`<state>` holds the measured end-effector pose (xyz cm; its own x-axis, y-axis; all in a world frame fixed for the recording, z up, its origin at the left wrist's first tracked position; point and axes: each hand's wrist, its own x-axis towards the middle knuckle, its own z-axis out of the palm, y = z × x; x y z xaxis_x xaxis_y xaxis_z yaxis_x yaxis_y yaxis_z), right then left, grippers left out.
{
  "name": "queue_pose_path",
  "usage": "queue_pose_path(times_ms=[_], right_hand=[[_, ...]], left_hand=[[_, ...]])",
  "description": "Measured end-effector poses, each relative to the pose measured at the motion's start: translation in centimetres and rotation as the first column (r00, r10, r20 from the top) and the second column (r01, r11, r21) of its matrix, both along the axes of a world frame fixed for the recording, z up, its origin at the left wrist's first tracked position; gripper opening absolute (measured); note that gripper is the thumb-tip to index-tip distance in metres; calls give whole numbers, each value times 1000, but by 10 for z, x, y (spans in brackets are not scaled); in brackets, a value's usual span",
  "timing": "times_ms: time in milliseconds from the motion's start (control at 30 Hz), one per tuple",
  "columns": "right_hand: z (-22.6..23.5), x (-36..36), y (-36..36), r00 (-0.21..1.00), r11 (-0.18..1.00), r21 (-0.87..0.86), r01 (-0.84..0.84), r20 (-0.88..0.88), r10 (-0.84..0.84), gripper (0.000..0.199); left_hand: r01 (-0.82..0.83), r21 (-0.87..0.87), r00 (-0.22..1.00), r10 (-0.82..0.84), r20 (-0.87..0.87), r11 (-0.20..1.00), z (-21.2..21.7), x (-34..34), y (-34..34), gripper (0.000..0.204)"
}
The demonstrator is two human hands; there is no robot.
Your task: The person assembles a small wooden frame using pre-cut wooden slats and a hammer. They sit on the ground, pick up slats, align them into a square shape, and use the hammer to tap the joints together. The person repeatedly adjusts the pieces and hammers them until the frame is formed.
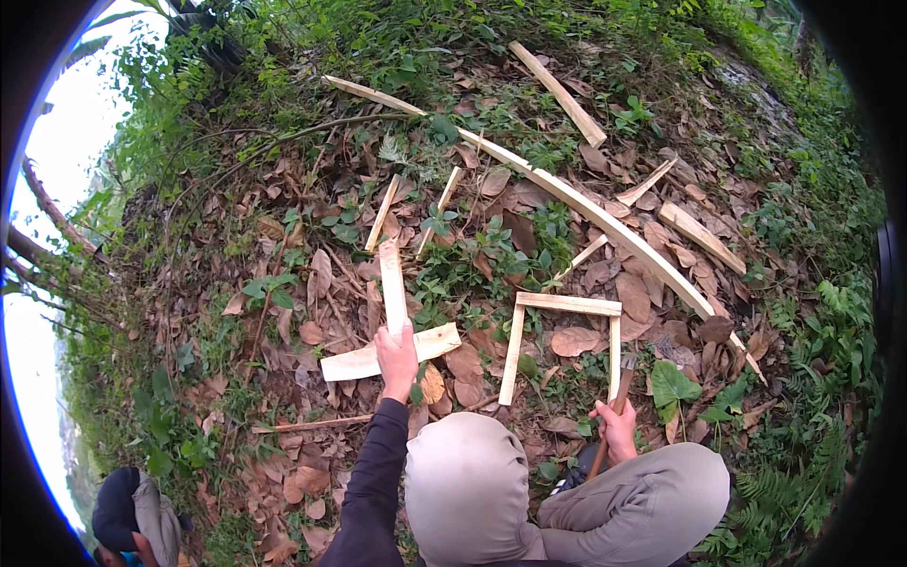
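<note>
My left hand [397, 359] is closed round the lower end of a short pale wooden board [392, 283] that points away from me. Crossing at that end is a wider wooden piece [350, 364], partly hidden by the hand; whether the two are joined I cannot tell. In my right hand [619, 430], beside my right knee, is a wooden-handled hammer [622, 389], its small dark head pointing away from me. Just beyond it lies a three-sided frame of wooden strips [569, 303], its open side toward me.
A long pale wooden strip [605, 222] runs diagonally across the leafy ground. Farther off lie a board [557, 93], a thick block [701, 236] and thin sticks [383, 213]. Another person [142, 520] bends down at the lower left. Green plants [673, 386] grow among dry leaves.
</note>
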<state>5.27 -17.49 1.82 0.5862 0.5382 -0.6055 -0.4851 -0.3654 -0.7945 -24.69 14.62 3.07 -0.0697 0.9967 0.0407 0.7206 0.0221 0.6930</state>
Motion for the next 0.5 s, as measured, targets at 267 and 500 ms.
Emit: queue_pose_path(times_ms=[267,500], right_hand=[[-4,6,-1,999,997,-64,37,-32,-39,25],[-1,17,-3,996,990,-106,92,16,-91,23]], left_hand=[[337,-35,801,-306,-514,941,19,-64,107,50],[501,-66,791,-488,-368,863,-9,-46,192,32]])
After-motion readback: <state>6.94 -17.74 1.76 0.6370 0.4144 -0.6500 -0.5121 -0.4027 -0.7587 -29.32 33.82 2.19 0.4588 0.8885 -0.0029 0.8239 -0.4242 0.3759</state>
